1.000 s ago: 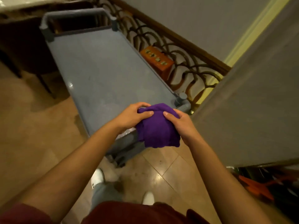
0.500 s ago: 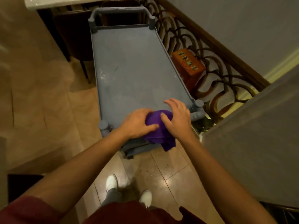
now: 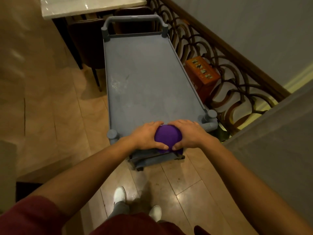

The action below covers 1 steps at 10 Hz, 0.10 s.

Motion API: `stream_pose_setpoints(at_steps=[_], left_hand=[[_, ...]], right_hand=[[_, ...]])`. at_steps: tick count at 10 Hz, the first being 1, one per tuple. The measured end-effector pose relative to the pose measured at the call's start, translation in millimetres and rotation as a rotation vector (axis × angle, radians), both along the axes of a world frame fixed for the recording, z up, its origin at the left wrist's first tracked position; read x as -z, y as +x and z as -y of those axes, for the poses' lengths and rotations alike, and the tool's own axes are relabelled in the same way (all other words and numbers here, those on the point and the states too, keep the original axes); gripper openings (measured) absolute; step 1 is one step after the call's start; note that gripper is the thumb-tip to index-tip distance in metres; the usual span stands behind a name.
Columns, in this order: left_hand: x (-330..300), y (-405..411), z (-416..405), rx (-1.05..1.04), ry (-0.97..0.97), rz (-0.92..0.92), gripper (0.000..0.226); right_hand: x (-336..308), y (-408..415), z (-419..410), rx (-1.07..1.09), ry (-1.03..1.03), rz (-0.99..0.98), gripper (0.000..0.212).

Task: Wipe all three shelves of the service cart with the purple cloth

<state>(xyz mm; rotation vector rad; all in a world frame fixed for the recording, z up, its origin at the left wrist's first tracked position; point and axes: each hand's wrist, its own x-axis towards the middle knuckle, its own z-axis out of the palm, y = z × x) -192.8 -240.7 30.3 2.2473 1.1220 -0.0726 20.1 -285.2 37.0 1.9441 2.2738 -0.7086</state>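
Observation:
A grey service cart stands lengthwise in front of me; its top shelf (image 3: 145,78) is bare, with a dusty smear near the left side. The lower shelves show only as grey edges (image 3: 152,158) under the near end. A purple cloth (image 3: 167,137), bunched into a ball, sits at the near edge of the top shelf. My left hand (image 3: 146,136) cups it from the left and my right hand (image 3: 189,133) from the right, thumbs meeting at its front. Both hands are shut on the cloth.
A curved metal railing (image 3: 225,70) runs along the cart's right side, with an orange box (image 3: 201,73) against it. A white-topped table (image 3: 88,5) and dark chairs (image 3: 88,41) stand beyond the cart's far handle (image 3: 133,18). A grey wall panel (image 3: 279,141) lies to my right. Tiled floor lies on the left.
The cloth hung loose from both hands; now it is squeezed into a tight ball at the shelf's near edge. My view has swung so the cart lies straight ahead.

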Motion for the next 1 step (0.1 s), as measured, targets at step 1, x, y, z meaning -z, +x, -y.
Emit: stream_pose_setpoints(at_steps=[1], left_hand=[[-27.0, -9.8, -19.9, -0.101, -0.062, 0.112, 0.108]], right_hand=[[-29.1, 0.5, -14.7, 0.023, -0.078, -0.114, 0.114]])
